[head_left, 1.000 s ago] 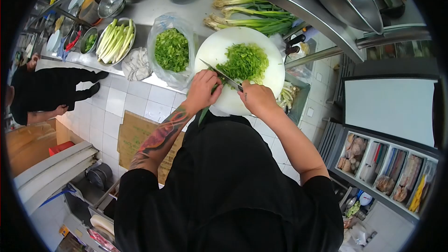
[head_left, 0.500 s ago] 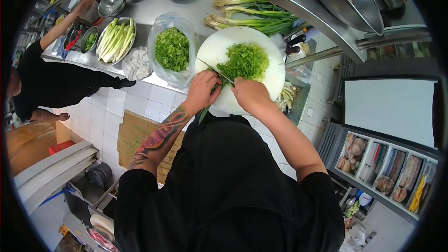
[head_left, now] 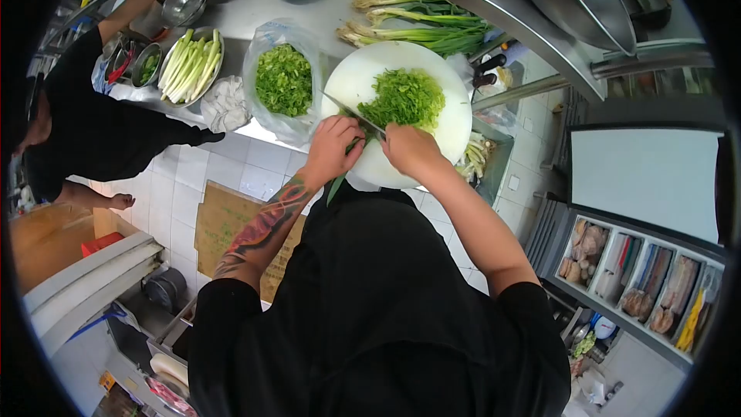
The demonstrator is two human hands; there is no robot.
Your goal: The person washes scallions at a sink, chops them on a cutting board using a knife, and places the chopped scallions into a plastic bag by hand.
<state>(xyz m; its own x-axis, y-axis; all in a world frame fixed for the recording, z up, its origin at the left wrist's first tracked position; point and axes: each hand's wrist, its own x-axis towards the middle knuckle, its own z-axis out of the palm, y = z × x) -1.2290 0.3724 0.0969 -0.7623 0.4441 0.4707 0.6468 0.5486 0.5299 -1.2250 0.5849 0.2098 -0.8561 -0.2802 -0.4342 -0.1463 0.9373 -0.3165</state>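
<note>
On a round white cutting board [head_left: 448, 127] lies a pile of chopped scallion greens [head_left: 407, 100]. My right hand [head_left: 413, 149] grips the handle of a knife [head_left: 351, 111], its blade pointing up and left across the board. Beside the blade, my left hand [head_left: 333, 145] presses long green scallion leaves [head_left: 336, 188] at the board's lower left edge; their ends hang below the hand. A clear plastic bag [head_left: 309, 133] holding chopped greens [head_left: 284, 81] stands just left of the board.
Whole scallions [head_left: 424, 19] lie behind the board. Further left are a bowl of scallion stalks [head_left: 191, 68], a cloth [head_left: 225, 105] and metal bowls [head_left: 184, 3]. A large wok [head_left: 571, 0] hangs over the upper right. Another person [head_left: 100, 127] stands at the left, reaching across the counter.
My right hand and the knife have shifted slightly left, while my left hand stays nearly in place. The other person has moved closer to the counter and stretched an arm over it.
</note>
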